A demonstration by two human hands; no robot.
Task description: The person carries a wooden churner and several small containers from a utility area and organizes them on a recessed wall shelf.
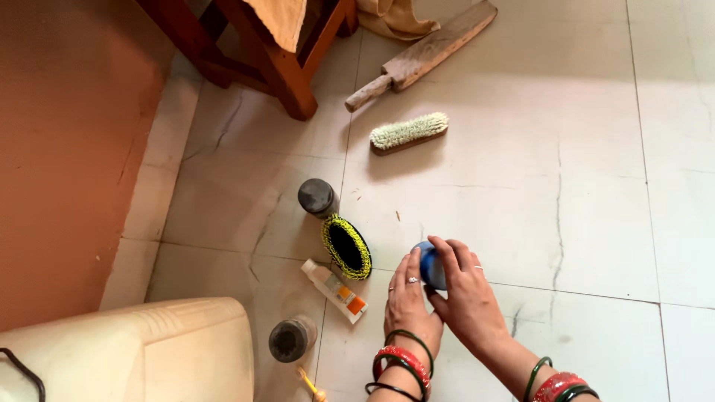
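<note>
The small round container [430, 265] under the two hands is blue, shading darker at its side, and red and green bangles [402, 365] ring both wrists. Beside it lies an oval brush [346, 246] — black in the middle, edged in yellow-green bristle — and a white tube [334, 289] with an orange band. The floor tiles [566, 149] are pale cream, veined with thin dark cracks — the wall [67, 149] is terracotta.

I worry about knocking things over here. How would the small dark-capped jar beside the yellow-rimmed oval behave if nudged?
The jar stands upright on smooth tile, so it would probably slide easily. It looks round, so if tipped it would likely roll. It seems small and light.
</note>
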